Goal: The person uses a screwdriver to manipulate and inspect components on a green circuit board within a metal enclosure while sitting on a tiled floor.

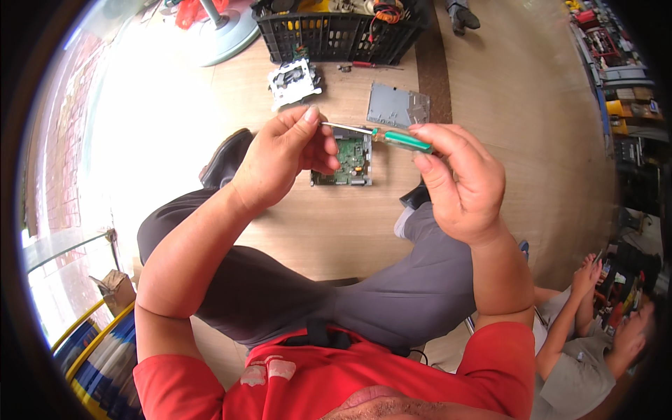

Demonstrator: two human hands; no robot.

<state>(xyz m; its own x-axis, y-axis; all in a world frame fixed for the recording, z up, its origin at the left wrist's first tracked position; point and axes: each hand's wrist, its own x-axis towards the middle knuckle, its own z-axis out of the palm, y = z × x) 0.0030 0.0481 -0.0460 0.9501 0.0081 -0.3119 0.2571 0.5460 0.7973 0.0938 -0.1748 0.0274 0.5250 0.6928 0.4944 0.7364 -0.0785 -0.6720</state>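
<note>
A green-handled screwdriver [402, 140] is held in the right grip [465, 180]. At its tip, the left grip [283, 149] is pinched closed.

Is plainly a workshop for electronics repair. Has a bare green circuit board [352, 161], a grey metal cover [393, 103] and a white-framed mechanism [295, 82] laid out on the pale floor [514, 91], along with a red-handled screwdriver [364, 64]; has a green-handled screwdriver [404, 140] held up too. Also contains a black plastic crate [280, 35] loaded with parts and orange cable [387, 10], and, blurred at the right rim, probably crowded shelves [625, 73] of tools and stock.
</note>
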